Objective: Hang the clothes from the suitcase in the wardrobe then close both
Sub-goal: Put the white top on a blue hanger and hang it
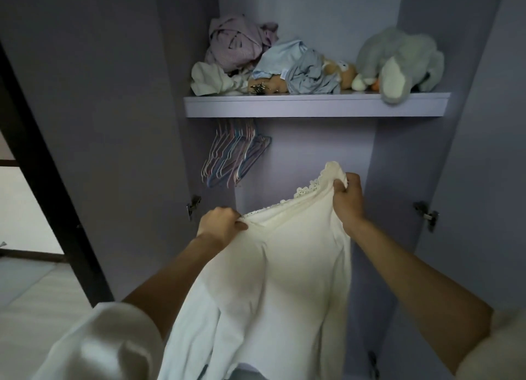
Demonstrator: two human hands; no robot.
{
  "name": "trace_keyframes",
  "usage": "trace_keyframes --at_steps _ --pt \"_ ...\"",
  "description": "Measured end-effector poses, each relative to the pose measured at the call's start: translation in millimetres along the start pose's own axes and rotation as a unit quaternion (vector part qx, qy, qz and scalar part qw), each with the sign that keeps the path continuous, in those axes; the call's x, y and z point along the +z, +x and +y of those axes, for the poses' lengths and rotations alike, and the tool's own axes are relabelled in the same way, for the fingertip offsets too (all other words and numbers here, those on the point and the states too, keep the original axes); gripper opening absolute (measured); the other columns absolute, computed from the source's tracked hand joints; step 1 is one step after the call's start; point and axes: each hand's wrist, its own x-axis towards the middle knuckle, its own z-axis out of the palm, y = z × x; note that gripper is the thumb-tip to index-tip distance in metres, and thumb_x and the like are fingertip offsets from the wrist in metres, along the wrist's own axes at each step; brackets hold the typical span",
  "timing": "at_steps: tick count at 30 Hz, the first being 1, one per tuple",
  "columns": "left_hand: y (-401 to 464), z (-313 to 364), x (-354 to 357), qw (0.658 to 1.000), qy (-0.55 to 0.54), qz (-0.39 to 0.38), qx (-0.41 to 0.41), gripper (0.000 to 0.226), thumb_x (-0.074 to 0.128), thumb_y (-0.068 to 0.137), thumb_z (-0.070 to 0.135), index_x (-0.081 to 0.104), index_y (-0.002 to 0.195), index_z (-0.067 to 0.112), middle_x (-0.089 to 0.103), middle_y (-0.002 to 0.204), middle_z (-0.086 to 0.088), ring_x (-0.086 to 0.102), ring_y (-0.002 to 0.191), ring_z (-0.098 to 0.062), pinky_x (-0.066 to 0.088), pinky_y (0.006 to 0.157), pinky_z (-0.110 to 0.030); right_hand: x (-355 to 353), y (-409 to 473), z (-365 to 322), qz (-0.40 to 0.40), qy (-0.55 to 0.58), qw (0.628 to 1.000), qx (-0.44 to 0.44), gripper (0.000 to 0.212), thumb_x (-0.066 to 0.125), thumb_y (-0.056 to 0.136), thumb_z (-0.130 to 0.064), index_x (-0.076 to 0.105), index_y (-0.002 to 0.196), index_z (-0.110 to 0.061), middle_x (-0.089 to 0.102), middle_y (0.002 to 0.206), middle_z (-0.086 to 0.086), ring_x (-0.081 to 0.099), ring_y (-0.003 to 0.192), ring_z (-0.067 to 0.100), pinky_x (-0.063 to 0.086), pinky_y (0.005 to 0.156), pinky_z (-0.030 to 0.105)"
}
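Cream cotton fills the middle of the view: a top [273, 280] with a lace-trimmed neckline hangs between both hands in front of the open wardrobe [318, 151]. The left hand [220, 227] has its grip closed on the neckline's left end, fingers curled over the fabric edge. The right hand [348, 198] holds higher, its grip pinching the other shoulder, so the neckline slopes up to the right. The rest of the top drapes down between the bare forearms, one sleeve falling toward the lower left.

Behind it, the wardrobe's lilac doors stand open on both sides, with metal hinges showing on each inner wall. A bunch of thin wire hangers [233, 157] in pale colours hangs under the shelf [313, 104] at the left, well apart from the top and holding no clothes. On the shelf lie crumpled clothes [242, 55], pink, white and pale blue, heaped at the left and middle. A brown teddy [338, 70] lies partly under the blue cloth, and a grey plush elephant [398, 60] sits at the right, its trunk drooping over the shelf's front edge.

To the far left a dark door frame [42, 180] and pale floor [34, 294] show.
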Motion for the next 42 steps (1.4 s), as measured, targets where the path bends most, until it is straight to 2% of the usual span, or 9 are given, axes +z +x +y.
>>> trace_keyframes --at_steps 5,8,13,20,24,28,34,39,42 --pt "-4 -14 0 1.000 -0.002 0.022 0.018 0.034 0.045 0.096 0.039 0.064 0.112 0.016 0.061 0.111 -0.011 0.057 0.106 -0.032 0.044 0.082 -0.034 8 2 -1 -0.004 -0.014 1.000 -0.008 0.021 0.034 0.098 -0.008 0.043 0.116 -0.002 0.045 0.097 0.004 0.042 0.091 0.017 0.030 0.066 0.020" --pt "-12 -23 8 0.998 -0.042 0.049 0.014 0.030 0.045 0.096 0.034 0.065 0.108 0.014 0.057 0.107 -0.012 0.057 0.100 -0.035 0.044 0.078 -0.035 9 1 4 -0.039 -0.034 0.999 -0.008 0.009 0.036 0.097 -0.006 0.044 0.101 -0.008 0.045 0.089 0.005 0.041 0.087 0.017 0.032 0.051 0.008" --pt "-13 -25 20 0.987 -0.154 0.012 -0.033 0.033 0.041 0.099 0.029 0.053 0.113 0.002 0.048 0.120 -0.017 0.054 0.103 -0.041 0.041 0.081 -0.038 14 -7 23 -0.046 -0.037 0.998 0.020 0.028 0.040 0.094 0.000 0.040 0.122 0.004 0.049 0.104 0.013 0.047 0.093 0.020 0.035 0.051 0.007" --pt "-16 -21 22 0.940 -0.331 -0.071 -0.045 0.026 0.045 0.097 0.028 0.043 0.078 0.011 0.045 0.072 0.001 0.045 0.080 -0.020 0.029 0.059 -0.027 30 -11 33 -0.025 -0.035 0.998 0.045 0.029 0.044 0.093 -0.004 0.042 0.122 0.001 0.056 0.116 0.021 0.055 0.099 0.031 0.044 0.087 0.038" --pt "-44 -38 22 0.943 -0.271 -0.190 -0.032 0.036 0.045 0.097 0.032 0.046 0.127 0.013 0.053 0.119 -0.003 0.050 0.112 -0.021 0.038 0.088 -0.023 54 -22 37 -0.124 -0.077 0.989 0.033 0.028 0.045 0.093 -0.007 0.045 0.120 0.003 0.055 0.119 0.021 0.054 0.107 0.032 0.041 0.086 0.034" --pt "-99 -62 37 0.938 -0.184 -0.294 -0.005 0.040 0.043 0.099 0.028 0.044 0.136 0.012 0.049 0.137 -0.007 0.046 0.118 -0.015 0.028 0.078 -0.010 94 -55 45 -0.324 -0.088 0.942 0.014 0.024 0.048 0.092 -0.006 0.052 0.114 0.002 0.059 0.115 0.018 0.050 0.097 0.017 0.036 0.080 0.025" --pt "-178 -122 48 0.877 -0.089 -0.465 -0.084 0.039 0.038 0.100 0.029 0.050 0.128 0.005 0.052 0.130 -0.016 0.048 0.121 -0.031 0.037 0.093 -0.031 149 -126 35 -0.628 -0.060 0.775 0.038 0.026 0.052 0.089 0.000 0.054 0.087 -0.026 0.057 0.091 -0.008 0.051 0.096 0.010 0.038 0.088 0.026" --pt "-245 -195 29 0.888 -0.049 -0.407 -0.211 0.036 0.032 0.101 0.020 0.051 0.128 0.004 0.054 0.121 -0.011 0.052 0.107 -0.023 0.036 0.071 -0.020 202 -196 16 -0.711 -0.057 0.700 -0.019 0.027 0.054 0.088 0.002 0.056 0.087 -0.025 0.054 0.086 -0.010 0.047 0.092 0.008 0.038 0.077 0.018" --pt "-283 -239 31 0.892 -0.004 -0.309 -0.331 0.036 0.030 0.099 0.022 0.051 0.129 0.019 0.053 0.132 -0.005 0.051 0.119 -0.026 0.041 0.095 -0.034 230 -241 -3 -0.712 -0.031 0.700 -0.049 0.018 0.055 0.090 -0.006 0.057 0.108 -0.008 0.054 0.096 0.000 0.048 0.093 0.011 0.039 0.072 0.017"
